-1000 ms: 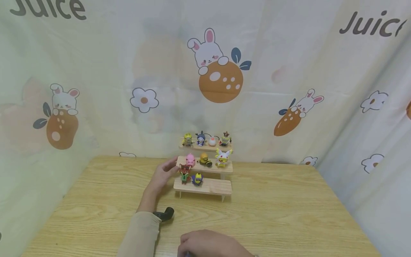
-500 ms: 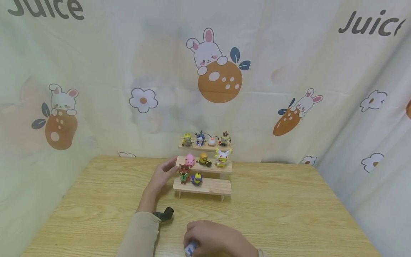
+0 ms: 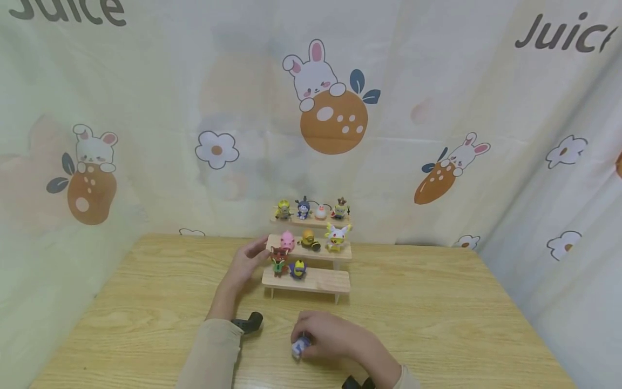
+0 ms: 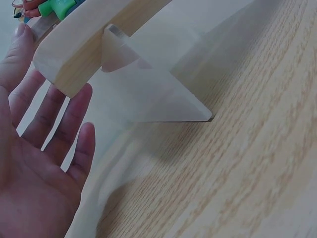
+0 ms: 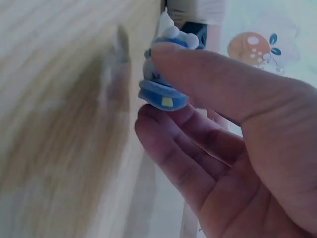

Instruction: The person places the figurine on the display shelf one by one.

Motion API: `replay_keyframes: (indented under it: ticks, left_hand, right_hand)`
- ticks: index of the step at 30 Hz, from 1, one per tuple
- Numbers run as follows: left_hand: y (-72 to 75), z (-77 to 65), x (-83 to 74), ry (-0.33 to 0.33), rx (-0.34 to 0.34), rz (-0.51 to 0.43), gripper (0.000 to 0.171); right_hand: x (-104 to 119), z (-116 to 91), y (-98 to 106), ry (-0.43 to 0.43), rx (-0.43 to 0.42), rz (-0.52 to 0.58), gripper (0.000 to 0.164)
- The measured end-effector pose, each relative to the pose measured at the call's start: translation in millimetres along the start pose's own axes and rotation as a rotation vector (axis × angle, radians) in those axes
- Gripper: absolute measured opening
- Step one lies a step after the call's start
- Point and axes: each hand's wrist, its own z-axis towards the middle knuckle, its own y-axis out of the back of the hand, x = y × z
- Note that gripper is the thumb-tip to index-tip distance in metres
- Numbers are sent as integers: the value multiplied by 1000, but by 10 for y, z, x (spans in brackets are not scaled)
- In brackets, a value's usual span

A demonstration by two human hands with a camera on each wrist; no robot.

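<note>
My right hand (image 3: 330, 335) pinches a small blue-and-white toy figurine (image 3: 300, 347) low over the table, in front of the shelf. In the right wrist view this figurine (image 5: 166, 74) has a yellow patch on its blue base, and the thumb covers part of it. At the left end of the three-tier wooden display shelf (image 3: 330, 279) my left hand (image 3: 246, 263) touches the middle tier, fingers extended. The left wrist view has these fingers (image 4: 67, 131) by the plank's rounded end (image 4: 64, 69). A fox figurine (image 3: 279, 263) and a caped yellow figurine (image 3: 298, 269) stand on the bottom tier.
A pink pig (image 3: 287, 241), a brown-yellow figurine (image 3: 309, 241) and a white-yellow eared one (image 3: 336, 237) occupy the middle tier. Several figurines line the top tier (image 3: 311, 222). A patterned curtain (image 3: 389, 189) hangs behind the wooden table (image 3: 437, 313).
The right hand has moved forward and slightly right with the figurine, which now shows more fully. My left hand has stayed at the shelf's end.
</note>
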Motion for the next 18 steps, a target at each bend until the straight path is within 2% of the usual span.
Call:
replay_keyframes:
  ticks: [4, 10, 15, 18]
  left_hand:
    - [-3, 1, 0, 4, -10, 5, 51]
    - [3, -1, -33, 26, 0, -9, 50]
    - [2, -80, -226, 29, 23, 0, 52]
    - [-2, -110, -287, 23, 29, 12, 52]
  right_hand:
    - [-13, -18, 84, -70, -50, 26, 20]
    - [-62, -66, 212, -120, -133, 50, 21]
    - [-143, -126, 300, -148, -235, 102, 24]
    - [-186, -155, 347, -182, -302, 131, 27]
